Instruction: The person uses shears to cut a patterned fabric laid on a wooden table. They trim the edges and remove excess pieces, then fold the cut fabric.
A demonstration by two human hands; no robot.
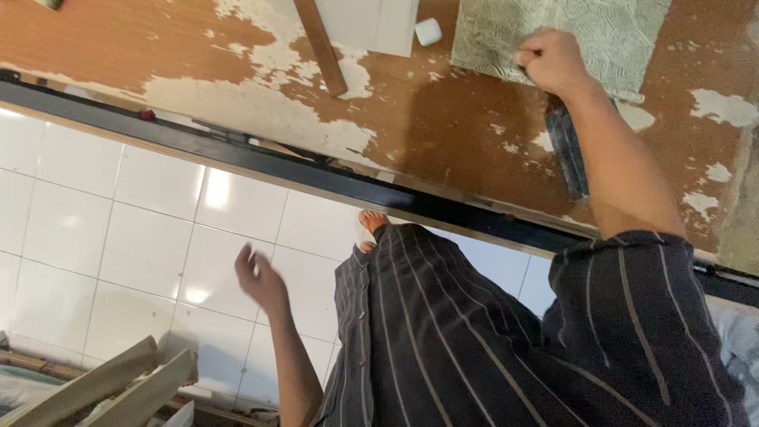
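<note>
Striped dark shirt (474, 340) nearest lens. Bench (158, 47): brown top, white patches, black front edge. White tiled floor (118, 229) below. Grey-green ridged slab (577, 32) at bench far side. Right hand (551, 59) on slab's near edge, fingers clenched; contents not discernible. Left hand (259, 278) over floor, fingers loose, holding nothing.

I have one view only, from the head camera, looking steeply down the wearer's own front and rolled so that the worktable (443, 126) edge runs from nine o'clock down towards four o'clock; the striped shirt (474, 340) fills the five o'clock corner, very near the lens. The table top sits across twelve to three o'clock at arm's reach, the white tiled floor (142, 237) lies farther off from eight to nine o'clock; no second view shares the scene.
</note>
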